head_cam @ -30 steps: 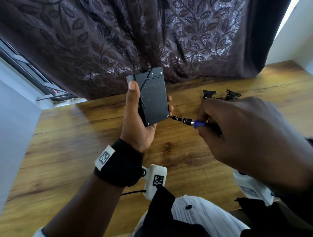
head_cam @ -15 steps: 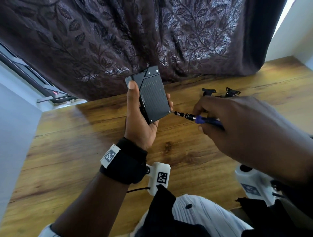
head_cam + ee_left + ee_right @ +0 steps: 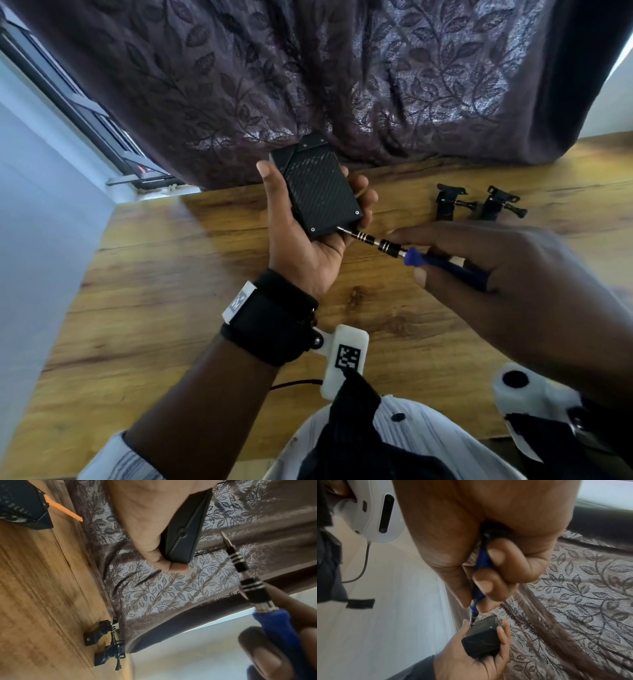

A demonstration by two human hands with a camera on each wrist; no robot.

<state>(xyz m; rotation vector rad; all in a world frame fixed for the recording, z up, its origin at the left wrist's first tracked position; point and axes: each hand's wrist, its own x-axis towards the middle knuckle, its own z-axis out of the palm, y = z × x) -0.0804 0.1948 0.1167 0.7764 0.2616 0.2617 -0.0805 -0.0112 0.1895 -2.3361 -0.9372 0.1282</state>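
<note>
A pale wall [image 3: 41, 212] and a dark window frame [image 3: 102, 126] stand left of the left grip [image 3: 301, 253]. Below both grips lies a wood-grain table [image 3: 154, 281], and a dark purple leaf-patterned curtain [image 3: 342, 85] hangs behind it. The left grip, a bare hand, wraps thumb and fingers round a black rectangular box with a carbon-weave face [image 3: 322, 195] and holds it above the table. The box's long axis runs up out of the palm, its far end tilted toward the curtain. A black wrist strap [image 3: 270, 318] and a white camera housing [image 3: 346, 359] below this grip carry square black-and-white code patterns. A precision screwdriver with a blue handle and banded metal shaft [image 3: 387, 244] lies slantwise, its tip pointing left at the box's near right corner. The right grip [image 3: 507, 274] pinches the blue handle between curled fingertips. Beyond the right grip, near the curtain, two small black clamp mounts with thumbscrews [image 3: 448, 202] stand on the table.
</note>
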